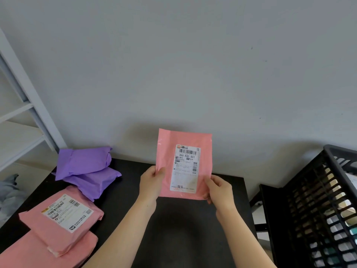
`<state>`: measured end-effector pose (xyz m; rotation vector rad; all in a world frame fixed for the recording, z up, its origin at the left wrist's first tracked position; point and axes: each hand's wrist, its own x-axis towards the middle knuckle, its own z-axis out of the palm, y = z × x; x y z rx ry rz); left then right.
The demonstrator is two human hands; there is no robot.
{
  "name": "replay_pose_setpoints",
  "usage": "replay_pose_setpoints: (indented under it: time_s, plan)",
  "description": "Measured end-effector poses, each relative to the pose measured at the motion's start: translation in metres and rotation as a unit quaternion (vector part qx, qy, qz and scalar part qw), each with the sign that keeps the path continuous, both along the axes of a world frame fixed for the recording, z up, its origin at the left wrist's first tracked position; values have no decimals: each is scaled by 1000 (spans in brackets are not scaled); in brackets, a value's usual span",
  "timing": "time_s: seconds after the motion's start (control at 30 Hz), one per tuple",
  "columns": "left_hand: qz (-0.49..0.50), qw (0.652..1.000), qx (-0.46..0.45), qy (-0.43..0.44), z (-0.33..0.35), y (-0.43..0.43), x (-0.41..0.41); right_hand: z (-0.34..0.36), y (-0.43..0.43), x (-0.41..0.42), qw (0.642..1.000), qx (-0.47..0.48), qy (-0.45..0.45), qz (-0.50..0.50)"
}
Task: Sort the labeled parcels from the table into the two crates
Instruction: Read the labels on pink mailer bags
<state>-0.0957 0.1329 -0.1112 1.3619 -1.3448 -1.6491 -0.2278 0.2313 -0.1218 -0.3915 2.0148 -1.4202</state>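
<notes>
Both hands hold a flat pink parcel (184,165) upright above the counter (179,225), label facing the person, likely to read it: left hand (152,180) pinches its left edge, right hand (219,189) its lower right corner. A black crate (316,206) stands right, contents unclear.

Both forearms reach forward. Left hand (152,180) and right hand (218,188) pinch pink parcel (170,144) edges, thumbs in front, fingers behind.
</notes>
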Motion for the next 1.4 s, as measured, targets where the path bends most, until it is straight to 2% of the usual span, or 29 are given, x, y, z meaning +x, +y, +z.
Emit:
replay_pose_setpoints:
  time_s: [0.2,0.67,1.2,1.4]
  plan:
    - [10,997,-73,-19,-9,2,6,-6,2,0,999,-12,45,-16]
    - [52,996,-74,-21,-22,-8,-1,-9,4,-2,997,-36,60,-38]
    - [32,997,-66,-17,-19,-8,2,-10,10,0,994,-16,87,-62]
    - [-34,992,-112,-38,-23,-3,2,-6,20,0,987,12,129,-99]
